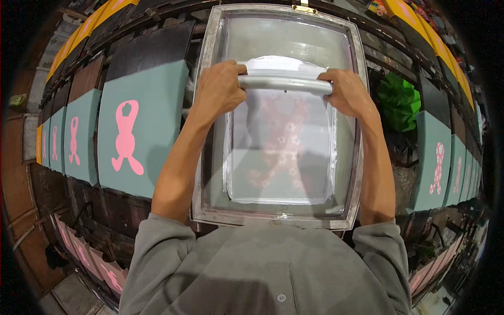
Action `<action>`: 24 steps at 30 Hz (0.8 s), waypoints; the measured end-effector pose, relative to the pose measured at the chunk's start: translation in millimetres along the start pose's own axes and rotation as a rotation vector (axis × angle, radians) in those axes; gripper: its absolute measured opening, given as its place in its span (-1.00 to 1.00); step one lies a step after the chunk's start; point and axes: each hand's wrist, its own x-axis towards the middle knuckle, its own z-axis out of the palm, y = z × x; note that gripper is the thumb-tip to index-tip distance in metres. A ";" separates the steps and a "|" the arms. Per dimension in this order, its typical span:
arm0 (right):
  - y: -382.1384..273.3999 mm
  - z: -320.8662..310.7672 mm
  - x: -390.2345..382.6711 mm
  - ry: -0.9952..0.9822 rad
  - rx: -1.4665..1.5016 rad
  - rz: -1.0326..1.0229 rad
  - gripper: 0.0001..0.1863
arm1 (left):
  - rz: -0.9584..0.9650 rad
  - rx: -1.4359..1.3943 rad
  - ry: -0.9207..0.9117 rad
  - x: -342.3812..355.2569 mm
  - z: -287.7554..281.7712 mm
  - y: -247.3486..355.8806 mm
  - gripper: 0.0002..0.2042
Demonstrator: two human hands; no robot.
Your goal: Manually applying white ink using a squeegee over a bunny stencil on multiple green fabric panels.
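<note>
Squeegee bar (286, 83) lies across the far half of the framed screen (262, 9); left hand (223, 88) and right hand (346, 92) are curled around its two ends; equal pressure from both sides should, I think, keep its edge flat

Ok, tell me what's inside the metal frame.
The metal frame surrounds a translucent sheet showing a faint pink figure. The left hand, right hand and pale bar hide what's beneath them.
</note>
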 end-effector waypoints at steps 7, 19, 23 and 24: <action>-55.0 16.3 -120.8 -0.040 0.123 0.032 -0.59 | 0.047 -0.052 -0.048 -116.3 -8.5 37.6 -0.73; -82.3 6.6 -194.5 -0.117 0.115 -0.006 -0.59 | 0.018 -0.125 -0.221 -186.3 -34.9 70.6 -0.69; -50.2 -11.3 -117.6 0.049 -0.008 -0.033 -0.67 | 0.060 -0.033 -0.092 -102.4 -26.9 42.6 -0.67; -41.5 -15.2 -93.7 0.072 -0.034 -0.036 -0.68 | 0.074 -0.037 -0.041 -79.7 -20.7 30.1 -0.64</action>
